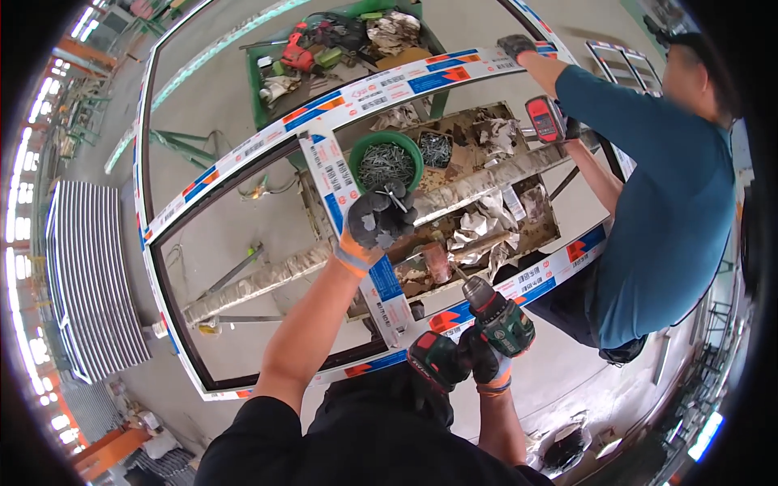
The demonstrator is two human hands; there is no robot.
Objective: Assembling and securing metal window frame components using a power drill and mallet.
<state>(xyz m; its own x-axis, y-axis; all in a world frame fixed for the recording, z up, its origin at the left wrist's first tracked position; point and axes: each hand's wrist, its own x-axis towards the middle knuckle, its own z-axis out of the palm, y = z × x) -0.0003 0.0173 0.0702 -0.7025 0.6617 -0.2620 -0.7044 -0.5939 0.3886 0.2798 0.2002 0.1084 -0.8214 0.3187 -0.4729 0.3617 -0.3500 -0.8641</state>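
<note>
Item: cordless drill (pixel 504 326), dark green and black with red trim, located at the lower near side of the frame (pixel 389 279), its chuck and bit directed forward and to the left; whether the bit touches anything cannot be told.

Right hand (pixel 485 356): gloved, closed around the drill's grip; forearm rising steeply from the lower edge, wrist below the tool.

Left hand (pixel 374 223): gloved in grey and black with an orange cuff, fingers curled, gripping a few slim metal fasteners (pixel 394 201); forearm slanting up and to the right, bare below a black sleeve. Hand placed over the frame's short crossbar, just beside a green bowl (pixel 355 155).

Bowl: filled with fasteners. Beside it, a small box (pixel 436 151) of similar pieces.

Frame: white, with blue and orange printed film.

Beyond, right: co-worker (pixel 673 202) in a teal top, one gloved hand on the frame's far bar.
</note>
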